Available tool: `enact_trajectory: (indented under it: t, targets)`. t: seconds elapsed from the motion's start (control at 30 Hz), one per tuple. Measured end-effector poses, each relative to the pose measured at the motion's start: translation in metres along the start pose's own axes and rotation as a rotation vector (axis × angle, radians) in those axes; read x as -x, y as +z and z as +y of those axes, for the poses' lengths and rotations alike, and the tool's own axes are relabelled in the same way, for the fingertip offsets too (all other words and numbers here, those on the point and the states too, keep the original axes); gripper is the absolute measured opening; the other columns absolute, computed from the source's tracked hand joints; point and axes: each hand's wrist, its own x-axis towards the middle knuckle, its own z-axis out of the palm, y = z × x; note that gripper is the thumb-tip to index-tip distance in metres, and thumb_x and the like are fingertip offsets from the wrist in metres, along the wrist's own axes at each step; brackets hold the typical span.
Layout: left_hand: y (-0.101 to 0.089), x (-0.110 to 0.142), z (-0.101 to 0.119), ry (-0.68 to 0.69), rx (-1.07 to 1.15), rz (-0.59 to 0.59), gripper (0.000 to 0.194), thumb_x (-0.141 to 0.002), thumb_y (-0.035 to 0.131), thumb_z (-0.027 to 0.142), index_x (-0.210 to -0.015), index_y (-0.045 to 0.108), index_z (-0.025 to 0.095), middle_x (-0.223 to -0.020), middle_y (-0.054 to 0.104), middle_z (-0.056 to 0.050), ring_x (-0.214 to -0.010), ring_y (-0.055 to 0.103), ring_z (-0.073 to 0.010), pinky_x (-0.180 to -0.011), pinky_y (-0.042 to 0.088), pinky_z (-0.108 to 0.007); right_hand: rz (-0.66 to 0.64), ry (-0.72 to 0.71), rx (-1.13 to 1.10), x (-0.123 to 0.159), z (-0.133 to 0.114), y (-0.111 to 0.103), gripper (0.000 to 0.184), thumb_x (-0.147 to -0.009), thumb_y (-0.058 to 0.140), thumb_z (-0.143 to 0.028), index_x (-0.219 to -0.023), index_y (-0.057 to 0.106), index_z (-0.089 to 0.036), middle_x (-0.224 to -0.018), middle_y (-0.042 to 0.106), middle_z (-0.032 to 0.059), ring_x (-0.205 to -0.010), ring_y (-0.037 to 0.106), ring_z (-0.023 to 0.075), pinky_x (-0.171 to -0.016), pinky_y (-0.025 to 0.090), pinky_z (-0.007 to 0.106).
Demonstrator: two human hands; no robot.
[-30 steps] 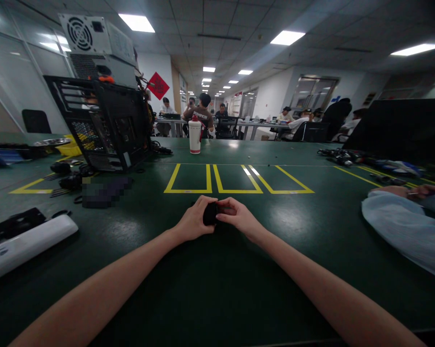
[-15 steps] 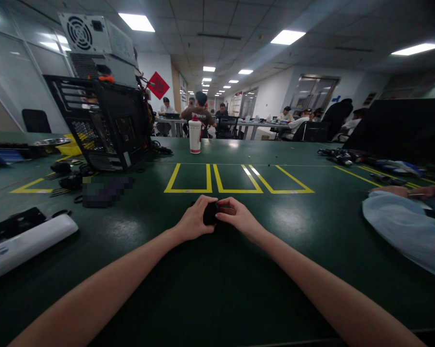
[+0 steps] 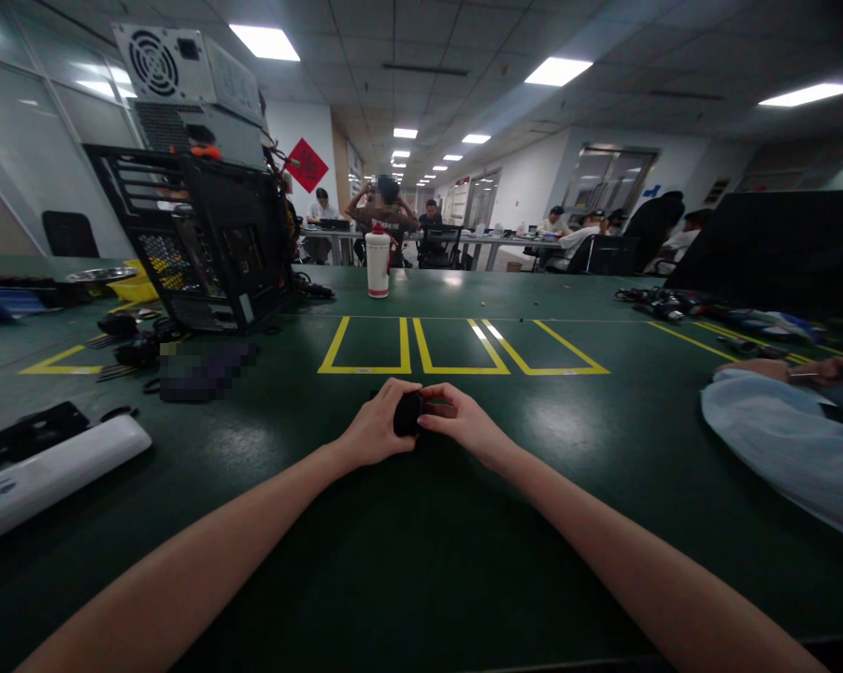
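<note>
A small black rounded object point(image 3: 407, 414) is between my two hands, just above or on the green table point(image 3: 421, 561); its exact kind does not show. My left hand point(image 3: 375, 426) is closed around its left side, thumb below and fingers over the top. With fingertips pinched together, my right hand point(image 3: 464, 422) grips the object's right edge. Part of it is covered by my fingers. Yellow tape outlines point(image 3: 460, 371) lie on the table just beyond my hands.
At the left stands a black computer case point(image 3: 204, 243) with power supplies point(image 3: 190, 70) on top. A white cup point(image 3: 378, 265) is farther back. A long white object point(image 3: 61, 477) lies front left. At the right, another person's sleeve point(image 3: 778, 439) rests near cables point(image 3: 664, 304).
My hands and the black object stay almost in place. In the background, a seated person has raised both arms to the head.
</note>
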Motion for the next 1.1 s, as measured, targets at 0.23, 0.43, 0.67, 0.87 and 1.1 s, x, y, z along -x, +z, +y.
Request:
enact_trajectory:
  t: [0.23,0.43,0.67,0.87,1.1]
  targets:
    - [0.0021,-0.0008,-0.0007,-0.008,-0.014,0.012,0.064,-0.057,0.064,0.016,-0.113,0.034,0.026,-0.109,0.042,-0.003,-0.095,0.048,-0.0212,-0.078,0.043,-0.037,-0.001,-0.045,0.044,0.0010,0.0034,-0.0009,0.030,-0.063,0.064,-0.020,-0.088,0.048,-0.021,-0.094,0.053,0.0013,-0.090,0.055,0.0167,-0.082,0.044,0.038]
    - [0.0026,-0.0009,-0.0005,-0.010,-0.006,0.009,0.064,-0.058,0.064,0.017,-0.113,0.034,0.026,-0.109,0.042,-0.002,-0.095,0.048,-0.0208,-0.078,0.043,-0.036,0.035,-0.027,0.025,-0.0012,0.0028,-0.0006,0.029,-0.064,0.063,-0.020,-0.089,0.049,-0.020,-0.095,0.054,0.0021,-0.089,0.055,0.0158,-0.083,0.043,0.037]
    - [0.0021,-0.0009,0.0003,-0.004,-0.010,0.005,0.063,-0.059,0.064,0.018,-0.113,0.034,0.026,-0.110,0.041,-0.003,-0.095,0.048,-0.0210,-0.078,0.043,-0.036,-0.030,-0.044,0.013,0.0005,0.0031,-0.0011,0.035,-0.060,0.066,-0.016,-0.090,0.048,-0.021,-0.097,0.053,0.0012,-0.094,0.054,0.0172,-0.083,0.043,0.037]
    - [0.0014,-0.0003,0.0006,-0.004,-0.016,0.009,0.064,-0.058,0.064,0.018,-0.114,0.033,0.026,-0.110,0.041,-0.002,-0.095,0.048,-0.0204,-0.077,0.044,-0.035,0.035,-0.064,0.038,0.0006,0.0013,-0.0002,0.020,-0.069,0.059,-0.027,-0.085,0.050,-0.019,-0.091,0.054,0.0013,-0.085,0.056,0.0151,-0.080,0.044,0.036]
    - [0.0013,-0.0003,-0.0006,0.012,-0.008,0.002,0.063,-0.059,0.063,0.019,-0.114,0.033,0.025,-0.109,0.041,-0.003,-0.094,0.048,-0.0203,-0.076,0.043,-0.035,-0.015,-0.030,0.011,-0.0030,0.0045,-0.0020,0.033,-0.062,0.064,-0.016,-0.090,0.048,-0.020,-0.097,0.053,0.0023,-0.094,0.054,0.0169,-0.085,0.043,0.037]
